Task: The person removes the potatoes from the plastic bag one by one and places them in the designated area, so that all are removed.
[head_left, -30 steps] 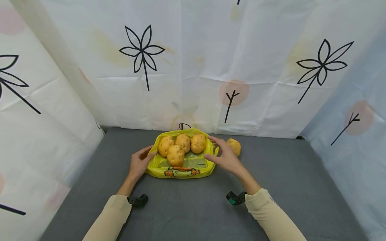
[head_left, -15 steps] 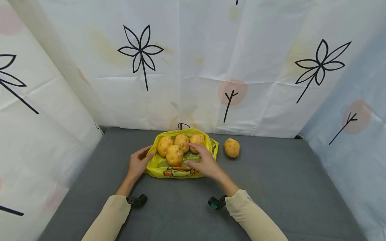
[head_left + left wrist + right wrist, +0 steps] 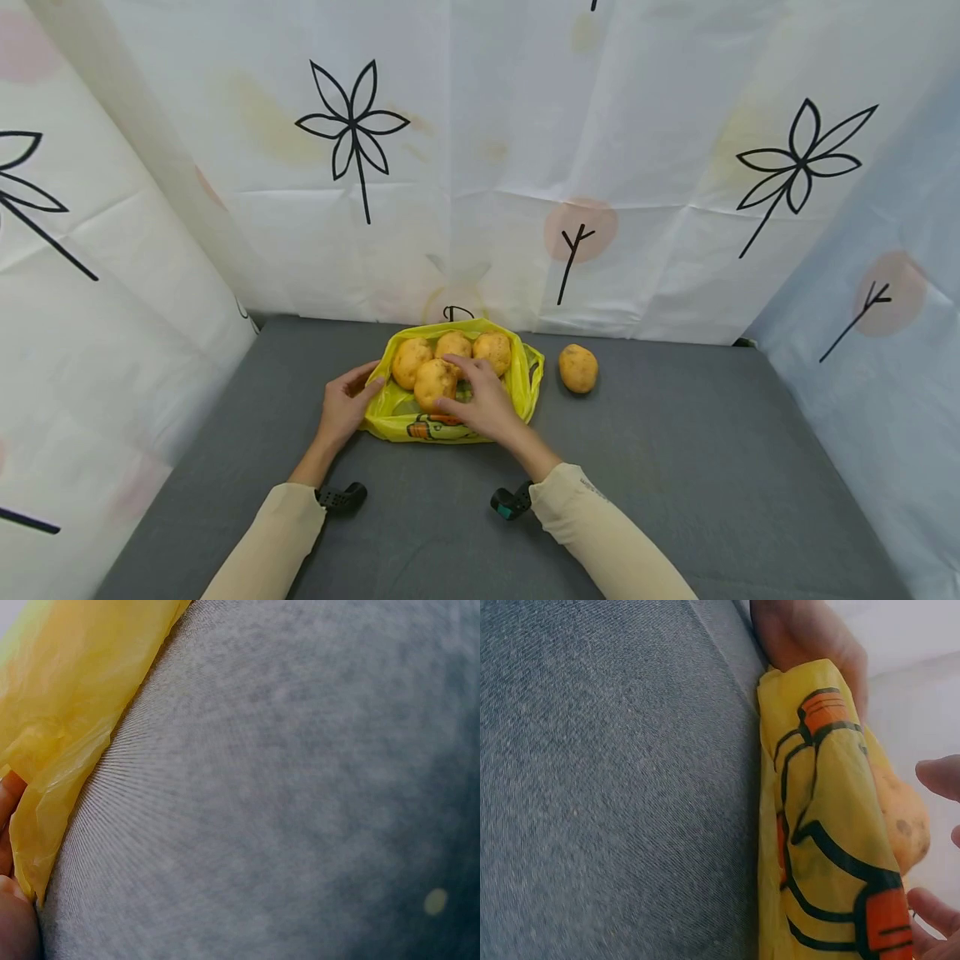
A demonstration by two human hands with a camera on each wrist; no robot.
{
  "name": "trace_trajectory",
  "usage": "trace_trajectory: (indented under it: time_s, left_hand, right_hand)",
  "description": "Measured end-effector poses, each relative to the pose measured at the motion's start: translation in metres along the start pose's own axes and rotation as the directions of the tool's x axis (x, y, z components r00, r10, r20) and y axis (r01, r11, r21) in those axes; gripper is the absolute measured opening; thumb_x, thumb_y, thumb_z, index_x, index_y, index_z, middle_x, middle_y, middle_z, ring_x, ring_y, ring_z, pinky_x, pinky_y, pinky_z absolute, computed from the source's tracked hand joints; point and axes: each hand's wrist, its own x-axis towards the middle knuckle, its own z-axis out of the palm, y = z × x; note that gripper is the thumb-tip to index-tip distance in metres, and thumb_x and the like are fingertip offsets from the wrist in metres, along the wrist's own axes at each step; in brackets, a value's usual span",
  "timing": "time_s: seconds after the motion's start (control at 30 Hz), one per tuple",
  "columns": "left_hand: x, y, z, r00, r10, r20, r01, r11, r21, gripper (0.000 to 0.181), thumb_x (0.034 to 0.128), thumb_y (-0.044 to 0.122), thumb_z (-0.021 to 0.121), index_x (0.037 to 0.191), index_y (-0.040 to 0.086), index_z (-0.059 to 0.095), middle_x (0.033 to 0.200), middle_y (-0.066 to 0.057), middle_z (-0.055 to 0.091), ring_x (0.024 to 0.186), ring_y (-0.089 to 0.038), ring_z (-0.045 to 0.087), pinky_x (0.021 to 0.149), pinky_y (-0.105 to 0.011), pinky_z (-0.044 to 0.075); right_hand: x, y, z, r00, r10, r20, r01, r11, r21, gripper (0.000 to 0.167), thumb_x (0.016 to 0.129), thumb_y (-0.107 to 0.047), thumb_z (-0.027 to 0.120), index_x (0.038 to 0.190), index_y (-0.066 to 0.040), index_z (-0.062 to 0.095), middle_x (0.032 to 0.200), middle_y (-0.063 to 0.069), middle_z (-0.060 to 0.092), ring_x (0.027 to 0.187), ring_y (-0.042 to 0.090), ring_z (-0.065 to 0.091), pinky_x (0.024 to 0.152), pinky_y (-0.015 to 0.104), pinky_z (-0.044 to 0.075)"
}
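A yellow plastic bag [image 3: 384,410] lies spread with its mouth up, several potatoes inside. At its left rim my left hand [image 3: 345,406] grips the plastic between thumb and fingers; in the left wrist view, part of this hand [image 3: 16,922] shows against the yellow film [image 3: 67,697]. My right hand [image 3: 487,406] reaches over the bag from the right, its thumb and fingers spread at the right side of the front potato [image 3: 432,382]. In the right wrist view a gap shows between that potato [image 3: 901,817] and the upper finger [image 3: 941,776].
One potato [image 3: 578,368] lies on the grey table [image 3: 720,467], right of the bag. A white patterned cloth [image 3: 480,167] hangs behind the table and along both sides.
My right hand has moved left, from the bag's right rim to the front potato. The potato outside, partly hidden behind that hand before, is in full view. My left hand stays at the rim.
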Motion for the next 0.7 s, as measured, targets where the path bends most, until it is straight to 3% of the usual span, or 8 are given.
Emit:
trace_trajectory:
  time_s: [0.07,0.23,0.47,0.7]
  left_hand:
    - [-0.003,0.01,0.001,1.0,0.006,0.003,-0.006,1.0,0.016,0.039,0.0998,0.006,0.065,0.135,-0.009,0.06,0.132,-0.028,0.061,0.107,-0.006,0.061,0.083,-0.012,0.049]
    - [-0.004,0.013,0.001,1.0,0.01,0.005,-0.01,1.0,0.021,0.039,0.1,0.006,0.065,0.135,-0.01,0.06,0.132,-0.029,0.061,0.106,-0.005,0.061,0.083,-0.013,0.049]
    - [0.005,-0.022,0.0,1.0,0.01,-0.009,-0.01,1.0,-0.011,0.039,0.0994,0.01,0.067,0.136,-0.005,0.062,0.133,-0.026,0.062,0.104,0.001,0.059,0.083,-0.012,0.049]
    - [0.006,-0.026,0.0,1.0,0.015,-0.026,-0.016,1.0,-0.004,0.039,0.0982,0.017,0.07,0.134,0.002,0.066,0.131,-0.02,0.065,0.104,-0.001,0.061,0.084,-0.014,0.05]
  right_hand:
    - [0.001,-0.001,0.003,1.0,0.012,-0.01,-0.012,1.0,-0.006,0.066,0.093,-0.025,0.077,0.151,-0.013,0.049,0.13,0.019,0.048,0.109,0.038,0.053,0.086,0.048,0.047]
    - [0.003,0.0,0.012,0.999,0.043,-0.028,-0.044,0.999,-0.026,0.067,0.092,-0.028,0.078,0.152,-0.016,0.049,0.128,0.017,0.047,0.108,0.034,0.053,0.089,0.048,0.048]
    - [0.006,0.005,0.023,0.998,0.046,-0.048,-0.051,0.994,-0.092,0.07,0.09,-0.03,0.08,0.152,-0.019,0.048,0.125,0.017,0.046,0.102,0.028,0.053,0.088,0.046,0.049]
    - [0.006,0.005,0.028,0.998,0.033,-0.053,-0.039,0.993,-0.11,0.077,0.087,-0.026,0.084,0.153,-0.019,0.046,0.127,0.017,0.043,0.105,0.032,0.054,0.091,0.05,0.05]
